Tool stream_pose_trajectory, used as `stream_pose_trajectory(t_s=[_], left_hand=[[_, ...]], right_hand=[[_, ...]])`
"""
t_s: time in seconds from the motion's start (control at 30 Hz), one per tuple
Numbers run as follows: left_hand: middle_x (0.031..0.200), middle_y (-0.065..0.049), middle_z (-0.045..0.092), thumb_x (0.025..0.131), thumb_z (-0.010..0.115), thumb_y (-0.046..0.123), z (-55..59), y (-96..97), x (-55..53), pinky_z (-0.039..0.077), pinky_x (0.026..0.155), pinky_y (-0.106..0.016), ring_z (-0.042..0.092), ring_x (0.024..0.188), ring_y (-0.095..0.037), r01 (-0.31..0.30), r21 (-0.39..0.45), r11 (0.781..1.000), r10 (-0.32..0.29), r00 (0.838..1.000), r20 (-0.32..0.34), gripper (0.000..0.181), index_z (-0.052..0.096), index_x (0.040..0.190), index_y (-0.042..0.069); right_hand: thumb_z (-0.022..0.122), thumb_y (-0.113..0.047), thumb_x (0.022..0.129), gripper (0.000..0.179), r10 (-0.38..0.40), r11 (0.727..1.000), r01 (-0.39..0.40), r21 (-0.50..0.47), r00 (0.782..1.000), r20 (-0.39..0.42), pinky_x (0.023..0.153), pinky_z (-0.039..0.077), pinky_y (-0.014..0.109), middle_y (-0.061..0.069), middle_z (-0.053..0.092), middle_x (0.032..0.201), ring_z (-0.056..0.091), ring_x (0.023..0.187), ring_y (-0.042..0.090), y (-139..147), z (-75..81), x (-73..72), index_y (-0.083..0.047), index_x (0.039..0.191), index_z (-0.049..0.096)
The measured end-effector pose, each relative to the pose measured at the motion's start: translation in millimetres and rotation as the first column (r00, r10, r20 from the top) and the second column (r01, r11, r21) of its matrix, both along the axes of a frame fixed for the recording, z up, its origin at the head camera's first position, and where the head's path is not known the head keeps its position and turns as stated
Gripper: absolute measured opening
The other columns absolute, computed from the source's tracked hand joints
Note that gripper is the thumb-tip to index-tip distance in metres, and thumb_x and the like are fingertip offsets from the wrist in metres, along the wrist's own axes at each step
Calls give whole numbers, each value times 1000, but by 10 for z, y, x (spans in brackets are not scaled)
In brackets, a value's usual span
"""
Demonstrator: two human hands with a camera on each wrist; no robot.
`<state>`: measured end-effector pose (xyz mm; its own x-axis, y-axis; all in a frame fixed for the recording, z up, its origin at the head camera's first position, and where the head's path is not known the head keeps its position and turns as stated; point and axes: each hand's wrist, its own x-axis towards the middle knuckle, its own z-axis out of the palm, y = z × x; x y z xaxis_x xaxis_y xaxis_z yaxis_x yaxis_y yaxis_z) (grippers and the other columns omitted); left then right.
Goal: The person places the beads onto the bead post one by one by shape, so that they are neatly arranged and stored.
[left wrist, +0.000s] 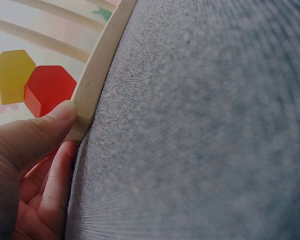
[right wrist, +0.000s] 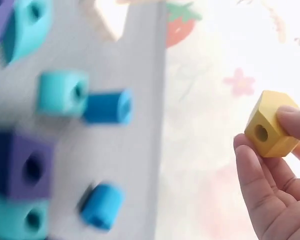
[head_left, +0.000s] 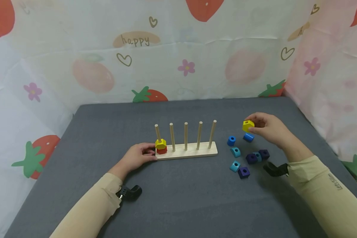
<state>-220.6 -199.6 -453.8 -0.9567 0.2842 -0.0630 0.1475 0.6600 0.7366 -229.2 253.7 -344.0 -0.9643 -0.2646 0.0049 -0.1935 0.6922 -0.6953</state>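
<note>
A wooden peg board [head_left: 186, 152] with several upright pegs stands on the grey table. Its leftmost peg carries a yellow hexagonal block [head_left: 160, 144] above a red block [head_left: 162, 150]; both show in the left wrist view. With thumb and fingers my left hand [head_left: 138, 154] grips the board's left end, thumb [left wrist: 62, 112] against the wood. Off to the right, my right hand [head_left: 267, 127] pinches another yellow hexagonal block [right wrist: 271, 125], held up above the table. The hole through that block is visible in the right wrist view.
Below the right hand lie two blue cylinders [head_left: 231, 140], several teal rounded blocks [head_left: 235, 152] and several purple cube blocks [head_left: 244, 172]. A black wrist mount [head_left: 276, 169] hangs near the purple blocks. Printed cloth [head_left: 172, 79] backs the table's far edge.
</note>
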Motion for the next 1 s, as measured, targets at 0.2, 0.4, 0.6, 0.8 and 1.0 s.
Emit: stream_pose_trajectory(t_s=[0.2, 0.4, 0.6, 0.8, 1.0], left_hand=[[104, 1, 63, 75, 75, 34, 2, 6, -1, 48, 84, -36, 58, 89, -12, -5, 2, 1000, 5, 1000, 10, 54, 59, 122, 14], [104, 1, 63, 75, 74, 35, -2, 3, -4, 48, 85, -36, 58, 90, -12, -8, 5, 1000, 8, 1000, 14, 54, 59, 122, 14], [106, 0, 62, 75, 75, 34, 1, 0, -7, 48, 85, -35, 58, 90, -12, -8, 16, 1000, 7, 1000, 19, 54, 59, 122, 14], [106, 0, 62, 75, 75, 33, 1, 2, -6, 48, 84, -35, 59, 90, -12, -5, 18, 1000, 5, 1000, 16, 54, 59, 122, 13], [105, 0, 62, 75, 75, 34, 1, -2, -2, 48, 83, -35, 59, 90, -11, -5, 14, 1000, 5, 1000, 11, 54, 59, 122, 13]], right_hand=[[60, -28, 89, 31, -13, 999, 11, -43, 999, -32, 75, 48, 27, 8, 60, 106, 57, 90, 19, -234, 199, 17, -12, 115, 57], [62, -31, 87, 32, 6, 997, -10, -72, 998, -57, 77, 48, 27, 6, 60, 105, 58, 89, 17, -443, 353, -3, -14, 114, 57], [63, -23, 87, 29, 59, 982, -73, -175, 995, -81, 75, 48, 21, 7, 61, 103, 59, 88, 18, -680, 475, -39, -11, 114, 58], [62, -18, 88, 29, 127, 958, -149, -243, 986, -103, 78, 48, 23, 7, 61, 105, 59, 89, 16, -950, 547, -60, -8, 114, 58], [62, -18, 88, 35, 191, 936, -208, -285, 978, -87, 82, 49, 28, 7, 60, 108, 59, 92, 17, -1256, 575, -52, -10, 121, 55]])
